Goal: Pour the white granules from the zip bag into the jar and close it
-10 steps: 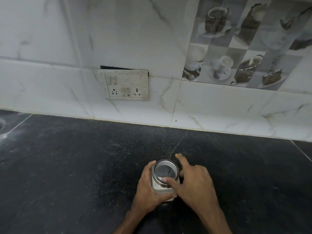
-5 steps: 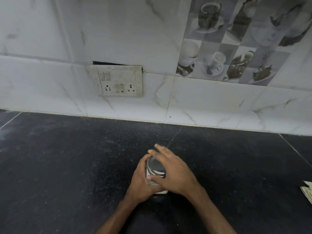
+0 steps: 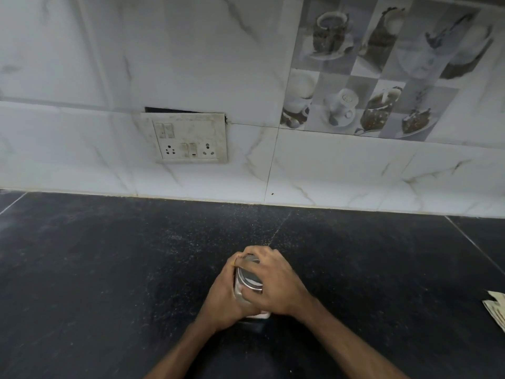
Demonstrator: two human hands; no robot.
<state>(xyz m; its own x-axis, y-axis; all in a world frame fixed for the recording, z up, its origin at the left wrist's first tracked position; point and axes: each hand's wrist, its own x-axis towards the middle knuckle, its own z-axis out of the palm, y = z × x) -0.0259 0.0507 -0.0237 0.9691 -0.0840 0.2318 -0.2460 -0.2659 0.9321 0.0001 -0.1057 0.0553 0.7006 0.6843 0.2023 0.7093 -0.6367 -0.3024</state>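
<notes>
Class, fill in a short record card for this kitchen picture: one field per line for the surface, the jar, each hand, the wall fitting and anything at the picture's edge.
surface: black stone counter
jar: upright on the counter, metal lid on top
left hand: wrapped round the jar's side
right hand: over the lid, gripping its rim
wall fitting: switch and socket plate on white tiles
right edge: pale folded item, partly out of view

No legible text or labels anywhere

Your dark speckled stone counter [image 3: 109,269] carries the jar [image 3: 247,285] near its front and a paper packet [image 3: 496,306] at the right edge.
</notes>
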